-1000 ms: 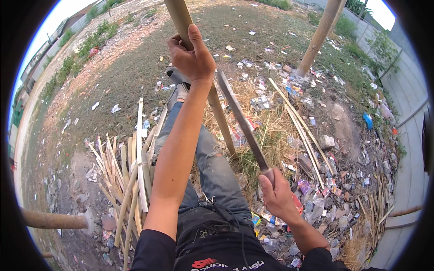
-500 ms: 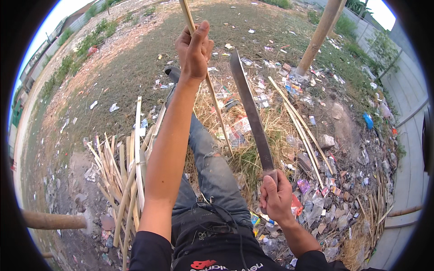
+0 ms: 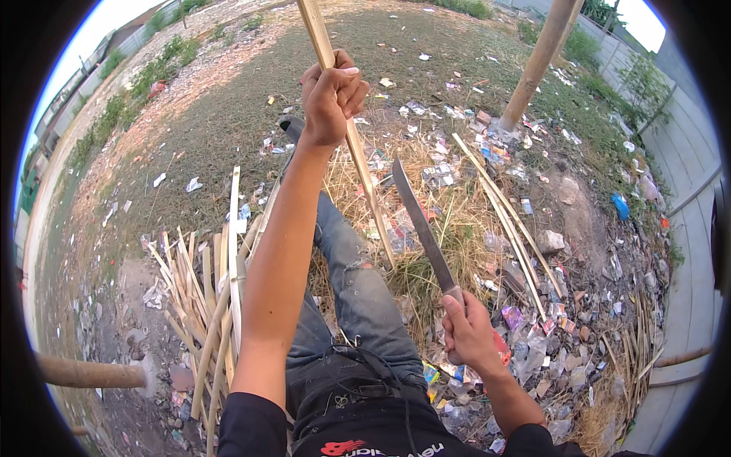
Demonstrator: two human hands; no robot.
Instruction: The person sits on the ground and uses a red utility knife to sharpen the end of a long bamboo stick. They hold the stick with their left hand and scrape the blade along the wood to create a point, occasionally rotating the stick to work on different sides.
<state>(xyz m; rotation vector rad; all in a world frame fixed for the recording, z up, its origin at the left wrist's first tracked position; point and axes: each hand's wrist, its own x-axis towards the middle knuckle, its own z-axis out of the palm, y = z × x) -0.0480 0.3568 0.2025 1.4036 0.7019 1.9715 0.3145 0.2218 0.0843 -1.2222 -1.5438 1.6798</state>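
Observation:
My left hand (image 3: pixel 333 99) is closed round a long split bamboo strip (image 3: pixel 363 171), held out in front of me. The strip slants down from the top of the view, and its lower tip is over the dry grass by my knee. In my right hand (image 3: pixel 470 331) is the handle of a machete (image 3: pixel 423 227). Its long dark blade points up and away, tilted a little left, beside the strip and apart from it.
Cut bamboo strips (image 3: pixel 199 305) lie piled at my left. Several longer strips (image 3: pixel 512 221) rest on the littered ground to the right. A bamboo post (image 3: pixel 539 65) stands ahead on the right; another pole (image 3: pixel 95 372) juts in from the left. A grey wall (image 3: pixel 689 228) runs along the right.
The machete blade has tipped farther away, so its tip appears lower in the view. The bamboo strip has turned to show a wider face, and my left hand has turned with it.

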